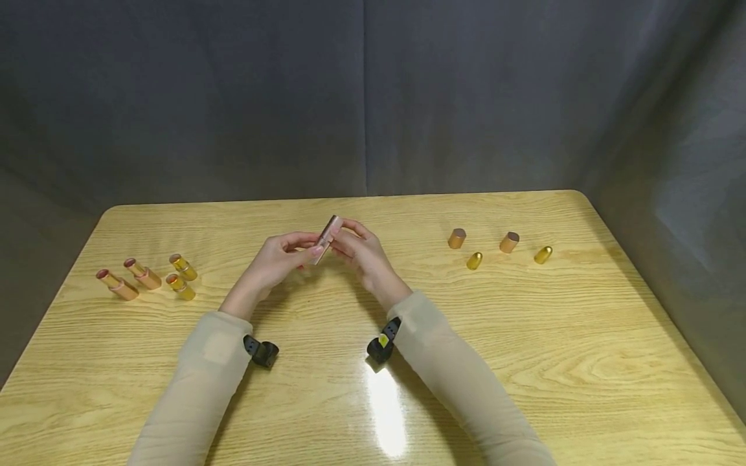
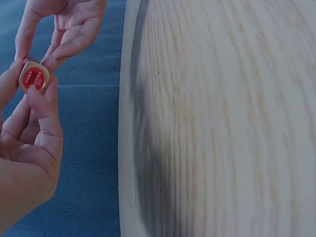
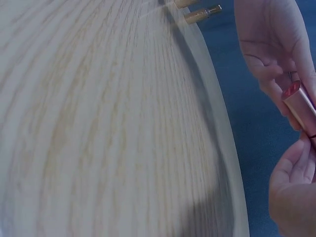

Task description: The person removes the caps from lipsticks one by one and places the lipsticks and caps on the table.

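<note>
A rose-gold lipstick [image 1: 327, 238] is held slantwise between both hands above the table, near the middle of the head view. My left hand [image 1: 277, 260] pinches its lower end. At the upper end, the fingers and thumb of my right hand [image 1: 368, 257] grip the tube. A round red label [image 2: 34, 78] with printing faces the camera in the left wrist view, on the end by the left thumb. The right wrist view shows the lipstick's smooth side [image 3: 302, 107], with a dark seam across it near the right fingertips.
At left on the wooden table [image 1: 326, 388] stand uncapped lipsticks: two rose-gold ones [image 1: 147, 278] and two gold ones [image 1: 185, 269]. At right are two rose-gold caps [image 1: 457, 239] and two gold rounded caps [image 1: 474, 261]. A dark curtain [image 1: 233, 103] hangs behind the table.
</note>
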The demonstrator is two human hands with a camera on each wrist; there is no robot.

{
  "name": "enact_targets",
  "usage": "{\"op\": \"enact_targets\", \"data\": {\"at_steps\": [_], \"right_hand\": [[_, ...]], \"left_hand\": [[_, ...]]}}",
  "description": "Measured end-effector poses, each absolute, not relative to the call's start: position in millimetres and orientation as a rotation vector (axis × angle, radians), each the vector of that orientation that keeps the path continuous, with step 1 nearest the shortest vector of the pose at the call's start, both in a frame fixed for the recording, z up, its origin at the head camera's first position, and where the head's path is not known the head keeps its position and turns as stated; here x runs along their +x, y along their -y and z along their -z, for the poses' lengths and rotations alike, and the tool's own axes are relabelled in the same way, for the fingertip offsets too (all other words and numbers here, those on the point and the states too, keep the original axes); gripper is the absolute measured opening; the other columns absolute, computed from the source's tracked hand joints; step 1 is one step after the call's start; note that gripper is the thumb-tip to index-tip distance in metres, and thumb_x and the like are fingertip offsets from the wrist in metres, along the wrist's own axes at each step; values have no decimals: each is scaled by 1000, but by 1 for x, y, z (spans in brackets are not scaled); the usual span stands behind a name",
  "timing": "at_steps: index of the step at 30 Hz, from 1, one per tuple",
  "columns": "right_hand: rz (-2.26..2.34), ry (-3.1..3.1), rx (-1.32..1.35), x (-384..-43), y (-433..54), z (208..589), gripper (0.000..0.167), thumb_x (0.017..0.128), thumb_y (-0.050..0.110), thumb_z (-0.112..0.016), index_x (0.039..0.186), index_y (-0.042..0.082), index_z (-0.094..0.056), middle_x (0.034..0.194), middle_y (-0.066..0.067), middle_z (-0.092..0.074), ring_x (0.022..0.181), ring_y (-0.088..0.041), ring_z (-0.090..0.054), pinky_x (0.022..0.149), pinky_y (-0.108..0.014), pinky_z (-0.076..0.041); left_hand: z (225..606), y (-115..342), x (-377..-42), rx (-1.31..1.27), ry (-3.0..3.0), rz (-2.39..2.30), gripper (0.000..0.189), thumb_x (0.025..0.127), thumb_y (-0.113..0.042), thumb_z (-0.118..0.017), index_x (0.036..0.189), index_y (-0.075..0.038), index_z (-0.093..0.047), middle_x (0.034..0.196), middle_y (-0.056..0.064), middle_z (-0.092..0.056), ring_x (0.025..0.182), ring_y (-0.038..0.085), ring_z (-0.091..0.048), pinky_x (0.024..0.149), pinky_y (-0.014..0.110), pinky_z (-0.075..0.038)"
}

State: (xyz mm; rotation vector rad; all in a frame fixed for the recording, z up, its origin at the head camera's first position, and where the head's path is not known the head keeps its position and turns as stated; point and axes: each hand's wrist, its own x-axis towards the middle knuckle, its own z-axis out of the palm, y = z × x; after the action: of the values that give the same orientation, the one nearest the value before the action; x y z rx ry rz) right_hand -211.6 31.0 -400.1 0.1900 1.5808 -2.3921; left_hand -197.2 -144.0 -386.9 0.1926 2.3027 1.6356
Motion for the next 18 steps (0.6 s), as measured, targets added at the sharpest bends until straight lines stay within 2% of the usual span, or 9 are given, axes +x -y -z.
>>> {"op": "enact_targets", "data": {"at_steps": [4,6,10,13,18], "right_hand": [[2404,-1548,206,-215,-40,397,22,95,8,-56,117,11,-56,78,11,-67,74,-1,-66,84,-24,-51],[2418,-1539,208,-217,-45,396,20,95,8,-55,115,12,-56,78,10,-68,75,-1,-66,78,-20,-52],[2439,-1523,215,-220,-53,392,15,96,8,-55,110,15,-56,82,9,-69,79,-3,-67,78,-19,-52],[2431,-1526,207,-220,-57,390,13,96,8,-54,107,15,-55,83,9,-69,80,-3,-67,80,-19,-52],[2430,-1499,172,-221,-61,388,9,97,6,-52,100,14,-55,82,7,-69,79,-3,-68,77,-18,-54]], "left_hand": [[389,144,-196,207,-2301,-1618,43,93,-27,-63,130,-5,-58,123,14,-60,87,14,-54,76,28,-51],[390,145,-195,209,-2296,-1611,42,93,-25,-63,129,-4,-58,120,13,-62,85,12,-55,75,27,-52],[392,146,-193,225,-2292,-1600,42,93,-23,-63,129,-2,-57,118,14,-64,82,7,-58,75,26,-53],[392,147,-193,225,-2293,-1598,42,93,-23,-63,130,-3,-57,123,16,-62,81,5,-58,76,25,-54],[391,149,-193,226,-2270,-1624,44,94,-22,-62,133,-3,-54,129,19,-58,85,3,-59,79,25,-54]]}}
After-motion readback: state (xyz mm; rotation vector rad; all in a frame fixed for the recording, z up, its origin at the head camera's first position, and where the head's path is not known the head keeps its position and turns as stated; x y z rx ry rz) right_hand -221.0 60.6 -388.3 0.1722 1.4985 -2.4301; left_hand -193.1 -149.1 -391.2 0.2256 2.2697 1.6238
